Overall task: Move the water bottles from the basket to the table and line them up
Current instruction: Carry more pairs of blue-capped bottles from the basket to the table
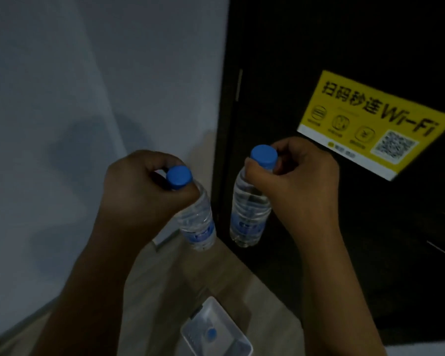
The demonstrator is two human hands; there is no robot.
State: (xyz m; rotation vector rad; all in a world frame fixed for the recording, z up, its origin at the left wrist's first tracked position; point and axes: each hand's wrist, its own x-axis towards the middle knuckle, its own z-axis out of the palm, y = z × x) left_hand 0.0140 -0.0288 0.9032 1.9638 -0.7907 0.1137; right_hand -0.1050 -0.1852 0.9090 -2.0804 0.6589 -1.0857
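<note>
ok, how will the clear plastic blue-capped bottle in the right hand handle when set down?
The clear plastic bottle looks water-filled, so probably heavy for its size. The right hand grips it just under the blue cap, so it may swing. Tall, narrow, round: likely tippy, then apt to roll.

Clear glossy plastic bottles [249,214], wood-grain floor [242,283]
</note>
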